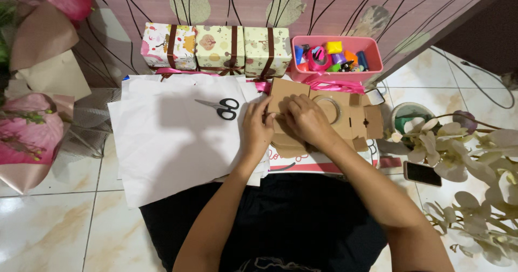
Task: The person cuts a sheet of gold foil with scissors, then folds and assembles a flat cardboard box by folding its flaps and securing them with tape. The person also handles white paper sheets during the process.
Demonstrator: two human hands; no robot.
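**Hands on flat cardboard**

Both hands cover the middle of the brown cardboard box blank (345,115), hiding its folds. It lies flat on the floor, long axis left-right. Left hand (256,129) and right hand (307,122) pinch its near-left flap.

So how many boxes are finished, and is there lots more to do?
Three wrapped boxes with brown ribbon stand by the wall, looking finished. Both hands, left hand and right hand, are folding a brown cardboard piece. White paper sheets, scissors and a tape roll lie unused, so wrapping seems left.
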